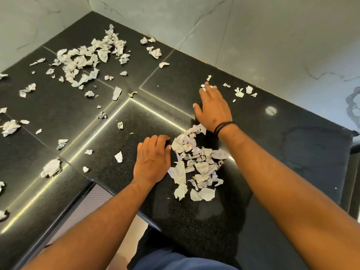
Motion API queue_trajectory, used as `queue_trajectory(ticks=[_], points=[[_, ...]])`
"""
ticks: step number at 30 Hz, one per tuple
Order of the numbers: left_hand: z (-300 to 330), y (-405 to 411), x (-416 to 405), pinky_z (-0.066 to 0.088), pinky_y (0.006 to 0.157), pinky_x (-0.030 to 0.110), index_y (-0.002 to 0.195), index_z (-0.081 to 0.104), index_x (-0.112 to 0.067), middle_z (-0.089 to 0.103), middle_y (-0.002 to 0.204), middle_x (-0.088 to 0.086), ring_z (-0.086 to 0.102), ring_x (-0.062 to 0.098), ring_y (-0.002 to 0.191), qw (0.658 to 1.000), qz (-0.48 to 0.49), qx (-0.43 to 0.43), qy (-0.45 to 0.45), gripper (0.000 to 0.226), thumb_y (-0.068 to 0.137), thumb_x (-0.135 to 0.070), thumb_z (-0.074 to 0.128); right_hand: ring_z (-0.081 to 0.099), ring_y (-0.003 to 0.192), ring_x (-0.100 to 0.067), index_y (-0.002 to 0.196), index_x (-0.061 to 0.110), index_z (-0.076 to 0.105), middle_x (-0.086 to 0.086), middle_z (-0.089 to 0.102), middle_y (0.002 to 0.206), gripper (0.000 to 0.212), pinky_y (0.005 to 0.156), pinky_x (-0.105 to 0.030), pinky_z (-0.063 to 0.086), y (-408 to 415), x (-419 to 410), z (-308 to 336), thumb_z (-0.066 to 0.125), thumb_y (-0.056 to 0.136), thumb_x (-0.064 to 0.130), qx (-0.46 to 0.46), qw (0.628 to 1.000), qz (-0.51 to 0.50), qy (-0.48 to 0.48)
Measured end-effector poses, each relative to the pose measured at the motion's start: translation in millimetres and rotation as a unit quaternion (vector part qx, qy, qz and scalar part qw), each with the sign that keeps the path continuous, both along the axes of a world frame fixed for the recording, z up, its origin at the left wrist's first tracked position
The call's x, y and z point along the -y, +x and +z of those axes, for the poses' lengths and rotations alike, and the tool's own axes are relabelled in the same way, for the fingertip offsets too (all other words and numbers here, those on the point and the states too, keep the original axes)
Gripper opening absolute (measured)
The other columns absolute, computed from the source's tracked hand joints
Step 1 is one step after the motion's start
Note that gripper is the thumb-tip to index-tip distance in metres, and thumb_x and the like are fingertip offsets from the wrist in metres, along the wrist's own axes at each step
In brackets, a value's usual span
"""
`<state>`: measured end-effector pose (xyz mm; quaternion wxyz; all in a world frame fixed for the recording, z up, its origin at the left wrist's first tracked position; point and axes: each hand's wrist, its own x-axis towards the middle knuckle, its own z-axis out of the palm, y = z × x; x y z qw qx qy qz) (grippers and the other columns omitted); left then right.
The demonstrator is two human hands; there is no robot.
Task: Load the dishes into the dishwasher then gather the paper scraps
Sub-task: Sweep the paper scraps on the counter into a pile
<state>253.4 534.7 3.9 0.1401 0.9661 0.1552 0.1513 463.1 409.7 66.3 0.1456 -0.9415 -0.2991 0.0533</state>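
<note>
- The black stone counter [272,156] fills most of the view, running into a corner between pale marbled walls [272,36]; thin seams cross its polished top and catch the light.
- A wide spread of crumpled paper scraps [85,59] lies across the far left part of the counter, densest near the back corner, with loose bits trailing out toward the left edge and the front.
- A gathered pile of scraps [196,162] sits near the front edge of the counter, between the person's two forearms.
- The right hand [213,109] lies flat on the counter beyond the pile, palm down, fingers straight and spread, gripping nothing; its fingertips reach a few scraps near the wall, and the heel of the hand is just beside the far end of the pile. Dark bands [222,127] circle that wrist.
- The left hand [153,158] rests palm down just left of the pile, fingers bent a little at the tips and touching the pile's near edge; it holds nothing.
- A small cluster of scraps [244,91] lies by the wall, right of the right hand's fingertips.
- A larger crumpled ball of paper [51,168] sits alone on the left, near the front edge.
</note>
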Motion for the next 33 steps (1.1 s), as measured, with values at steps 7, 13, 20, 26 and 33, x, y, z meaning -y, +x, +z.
queue_trajectory(ticks=[7, 13, 20, 26, 33], points=[[0, 0, 0, 0.038, 0.072, 0.038, 0.111, 0.061, -0.016, 0.056, 0.091, 0.001, 0.048, 0.022, 0.081, 1.000, -0.004, 0.005, -0.003, 0.016, 0.100, -0.025, 0.053, 0.037, 0.138, -0.031, 0.136, 0.007, 0.048, -0.012, 0.042, 0.147, 0.049, 0.109, -0.052, 0.039, 23, -3, -15, 0.047, 0.099, 0.040, -0.061, 0.996, 0.022, -0.061], [12, 34, -34, 0.052, 0.070, 0.045, 0.094, 0.062, -0.010, 0.068, 0.090, 0.007, 0.063, 0.029, 0.081, 0.993, 0.048, 0.013, -0.110, 0.011, 0.099, -0.017, 0.056, 0.035, 0.142, -0.028, 0.141, 0.010, 0.046, -0.010, 0.041, 0.153, 0.047, 0.114, -0.049, 0.036, -88, 27, -12, 0.036, 0.102, 0.034, -0.049, 0.993, 0.091, -0.049], [17, 60, -45, 0.043, 0.061, 0.038, 0.095, 0.049, -0.015, 0.059, 0.080, 0.006, 0.055, 0.028, 0.071, 0.999, 0.024, -0.029, -0.018, 0.010, 0.103, -0.021, 0.047, 0.029, 0.148, -0.032, 0.143, 0.010, 0.049, -0.011, 0.036, 0.158, 0.045, 0.120, -0.047, 0.029, -46, 30, -1, 0.046, 0.103, 0.032, -0.046, 0.997, 0.036, 0.055], [14, 62, -44, 0.053, 0.065, 0.045, 0.099, 0.054, -0.017, 0.068, 0.092, 0.002, 0.064, 0.029, 0.083, 0.998, 0.031, -0.030, -0.034, 0.012, 0.103, -0.026, 0.048, 0.003, 0.153, -0.039, 0.157, 0.010, 0.022, -0.016, 0.004, 0.167, 0.070, 0.123, -0.052, 0.018, 60, -4, -11, 0.050, 0.100, 0.040, -0.052, 0.998, -0.019, -0.014], [13, 62, -48, 0.054, 0.066, 0.045, 0.102, 0.055, -0.018, 0.069, 0.096, 0.001, 0.065, 0.028, 0.086, 0.998, 0.036, -0.037, -0.033, 0.011, 0.103, -0.026, 0.047, 0.011, 0.152, -0.034, 0.152, 0.005, 0.032, -0.015, 0.016, 0.165, 0.061, 0.122, -0.053, 0.018, 56, -36, -23, 0.031, 0.105, 0.044, -0.090, 0.994, 0.024, -0.063]])
